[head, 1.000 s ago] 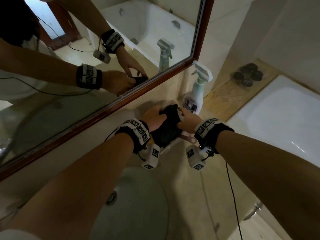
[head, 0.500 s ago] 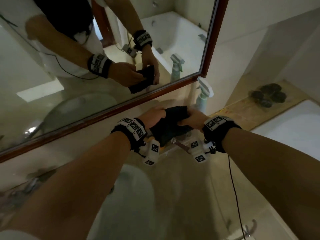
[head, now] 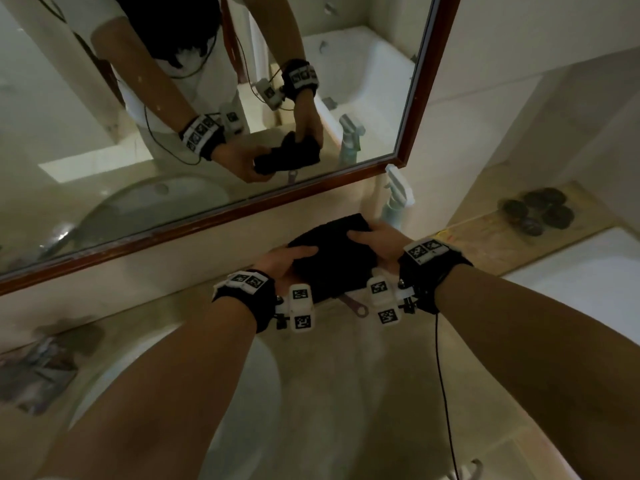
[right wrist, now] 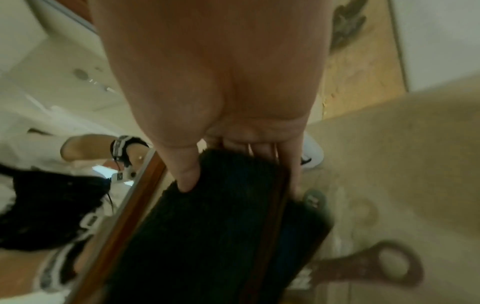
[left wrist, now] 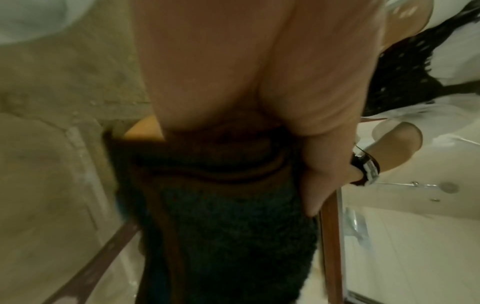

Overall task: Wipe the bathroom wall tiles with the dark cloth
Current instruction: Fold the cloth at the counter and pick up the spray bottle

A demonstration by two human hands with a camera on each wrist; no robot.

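Below mirror (head: 242,98): left hand (head: 284,263) and right hand (head: 375,237) grip folded dark cloth (head: 332,258); no legible writing.

The black fuzzy cloth (head: 332,258) at the frame's centre is showing dark against the cream wall tiles (head: 519,39). The reddish-brown wooden mirror frame (head: 207,221) is crossing the upper half. The pale green spray bottle (head: 394,206) with a white trigger is showing right of centre. Black wristbands (head: 242,296) are bearing white black-patterned square markers.
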